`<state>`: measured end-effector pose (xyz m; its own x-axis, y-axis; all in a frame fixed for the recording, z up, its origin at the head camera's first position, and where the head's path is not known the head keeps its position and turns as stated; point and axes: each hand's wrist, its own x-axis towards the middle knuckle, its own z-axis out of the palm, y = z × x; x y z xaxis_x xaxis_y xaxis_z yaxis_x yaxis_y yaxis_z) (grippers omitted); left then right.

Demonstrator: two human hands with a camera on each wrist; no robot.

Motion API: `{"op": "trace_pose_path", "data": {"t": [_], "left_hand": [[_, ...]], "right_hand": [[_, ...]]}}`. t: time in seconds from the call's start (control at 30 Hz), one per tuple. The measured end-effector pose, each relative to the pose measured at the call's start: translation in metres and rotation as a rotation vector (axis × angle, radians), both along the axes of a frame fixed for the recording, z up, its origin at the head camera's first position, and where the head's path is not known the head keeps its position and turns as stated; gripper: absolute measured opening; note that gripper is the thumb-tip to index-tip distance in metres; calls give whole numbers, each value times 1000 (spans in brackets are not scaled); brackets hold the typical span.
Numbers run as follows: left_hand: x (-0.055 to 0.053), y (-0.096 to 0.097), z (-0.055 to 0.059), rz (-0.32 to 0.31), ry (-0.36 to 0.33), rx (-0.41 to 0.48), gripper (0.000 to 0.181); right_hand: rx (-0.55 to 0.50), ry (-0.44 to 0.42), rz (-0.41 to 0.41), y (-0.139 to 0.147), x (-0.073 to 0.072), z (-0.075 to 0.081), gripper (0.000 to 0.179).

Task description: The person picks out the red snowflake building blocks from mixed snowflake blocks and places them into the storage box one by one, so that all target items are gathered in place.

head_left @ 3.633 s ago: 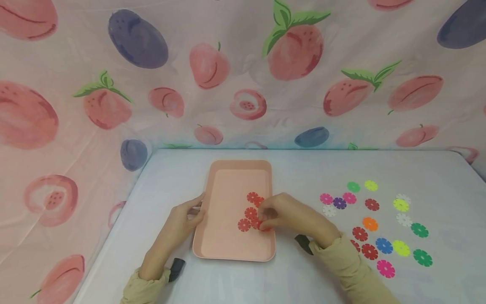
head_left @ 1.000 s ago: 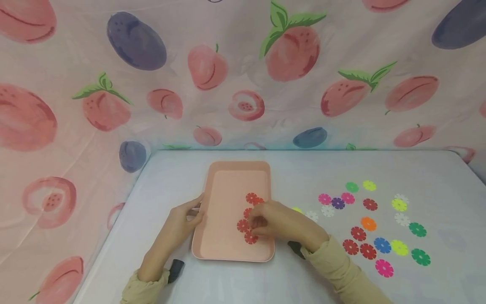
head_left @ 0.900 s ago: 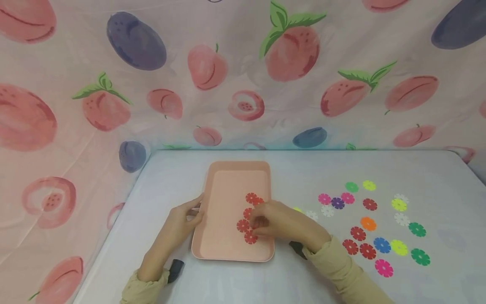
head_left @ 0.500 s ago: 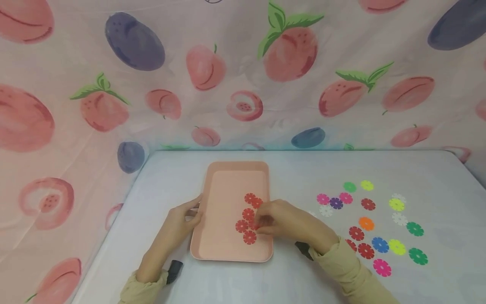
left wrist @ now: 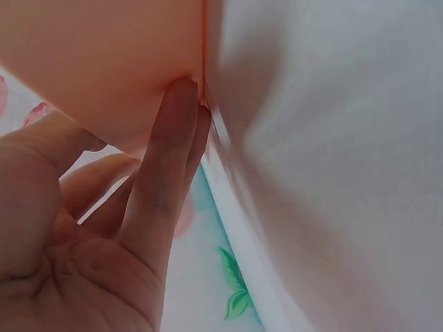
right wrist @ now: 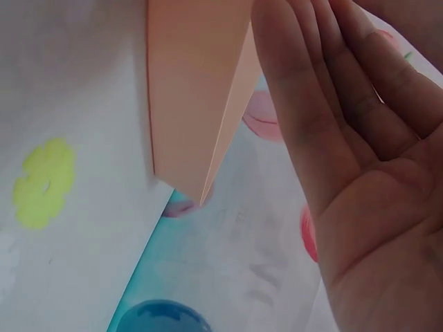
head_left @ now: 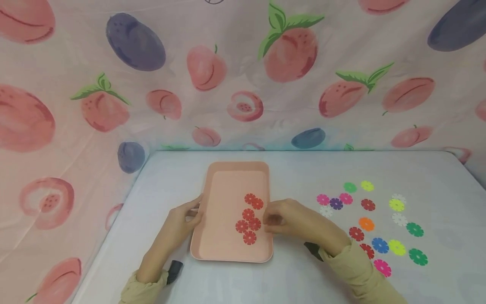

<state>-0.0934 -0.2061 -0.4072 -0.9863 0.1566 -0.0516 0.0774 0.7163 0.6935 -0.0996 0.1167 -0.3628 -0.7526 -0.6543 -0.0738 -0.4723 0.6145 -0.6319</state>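
Note:
My left hand (head_left: pixel 180 219) holds the pink tray (head_left: pixel 224 249) at its left side in the head view. In the left wrist view, fingertips (left wrist: pixel 181 93) press on the tray's outer wall and the thumb lies at the rim. My right hand (head_left: pixel 292 219) is over the tray's right rim, fingers loosely bent, and no disc shows in it. The right wrist view has its fingers extended beside the tray wall (right wrist: pixel 190 97). Several red notched flower discs (head_left: pixel 249 237) lie grouped in the tray's right half, some overlapping.
Loose flower discs are scattered on the white table (head_left: pixel 296 274) to the right: an orange disc (head_left: pixel 366 224), a blue disc (head_left: pixel 380 245), a purple disc (head_left: pixel 336 204), a dark red disc (head_left: pixel 368 204), and several others. A fruit-print cloth (head_left: pixel 243 63) hangs behind.
My right hand has drawn back rightward from over the red discs to the tray's rim, uncovering a red disc in the group. My left hand has stayed at the tray's left side.

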Motion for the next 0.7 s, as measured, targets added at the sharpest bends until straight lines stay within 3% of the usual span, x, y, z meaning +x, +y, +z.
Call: {"op": "trace_pose_path", "data": {"t": [0.27, 0.7], "left_hand": [[2, 1, 1, 8, 22, 11, 54], [-1, 2, 0, -11, 20, 4, 55]], "right_hand": [[8, 46, -8, 16, 0, 2, 14], [34, -14, -72, 41, 4, 10, 9]]}}
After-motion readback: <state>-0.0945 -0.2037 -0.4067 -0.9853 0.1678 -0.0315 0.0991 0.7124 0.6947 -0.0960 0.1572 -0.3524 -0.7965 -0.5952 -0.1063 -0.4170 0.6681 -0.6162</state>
